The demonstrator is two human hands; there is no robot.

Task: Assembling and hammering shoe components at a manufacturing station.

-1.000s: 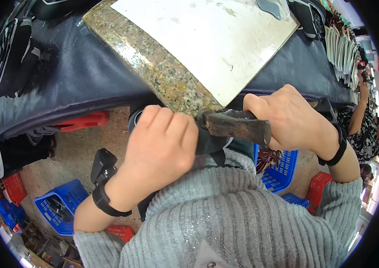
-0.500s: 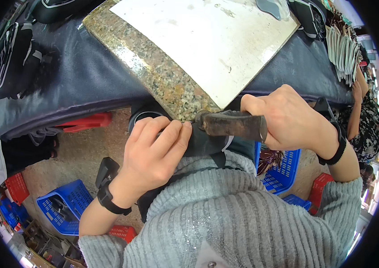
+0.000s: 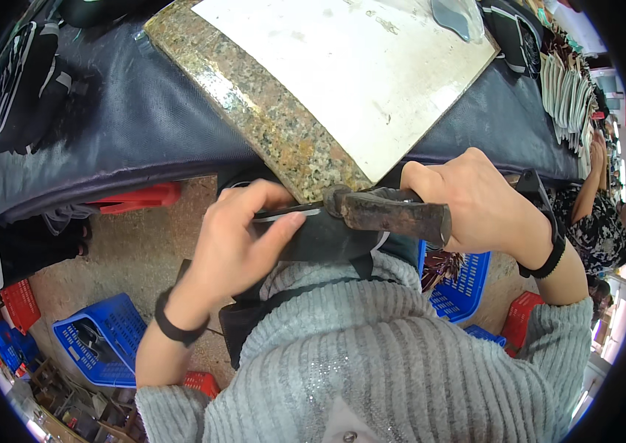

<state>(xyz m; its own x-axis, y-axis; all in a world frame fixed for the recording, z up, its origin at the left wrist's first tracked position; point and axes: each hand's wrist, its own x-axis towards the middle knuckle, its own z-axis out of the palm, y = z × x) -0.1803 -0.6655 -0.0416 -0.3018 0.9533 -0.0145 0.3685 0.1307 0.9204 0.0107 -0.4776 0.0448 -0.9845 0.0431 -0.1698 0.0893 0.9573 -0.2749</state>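
Observation:
In my right hand [image 3: 479,203] is a worn, dark hammer [image 3: 398,215], held by its handle with the fingers wrapped round. The rounded end of its head rests at the upper edge of a black shoe upper [image 3: 331,240], beside the near corner of a stone slab [image 3: 276,133]. My left hand [image 3: 235,236] pinches that edge left of the hammer, thumb toward me and fingers on the far side. A narrow pale strip shows along the edge by the thumb. The lower part of the upper lies against my lap.
A white sheet [image 3: 357,74] covers most of the slab on the dark padded table [image 3: 136,111]. Black shoes [image 3: 21,88] stand at the left. A stack of pale pieces [image 3: 567,96] lies at the right, near another person's arm [image 3: 589,184]. Blue baskets [image 3: 102,336] are on the floor.
My left hand has turned from fingers laid over the edge to a thumb-and-finger pinch, uncovering the pale strip. The hammer has shifted slightly right and down.

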